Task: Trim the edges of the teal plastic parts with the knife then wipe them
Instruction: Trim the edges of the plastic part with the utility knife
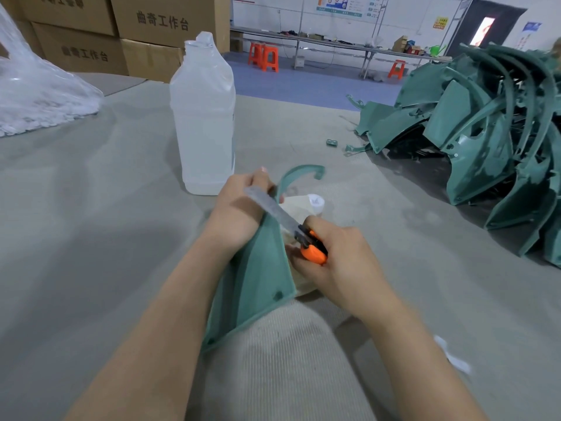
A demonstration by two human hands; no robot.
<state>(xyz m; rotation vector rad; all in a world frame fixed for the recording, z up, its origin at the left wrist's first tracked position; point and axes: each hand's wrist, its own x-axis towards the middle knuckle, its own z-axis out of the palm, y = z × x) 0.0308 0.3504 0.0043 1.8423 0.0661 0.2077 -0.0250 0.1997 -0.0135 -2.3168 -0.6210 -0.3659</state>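
Observation:
A teal plastic part [258,278] stands tilted in front of me, its flat panel near my lap and its curved hook end pointing away. My left hand [239,211] grips its upper edge. My right hand [331,256] grips the orange handle of a utility knife [314,252]. The long grey blade runs up and left along the part's right edge toward my left fingers. Under the part lies a cream cloth [299,205], partly hidden.
A clear plastic bottle [203,123] stands just beyond my left hand. A big pile of teal parts [485,132] fills the right side of the grey mat. A clear plastic bag [36,89] lies far left, cardboard boxes [121,34] behind it. Small teal scraps [332,143] lie mid-table.

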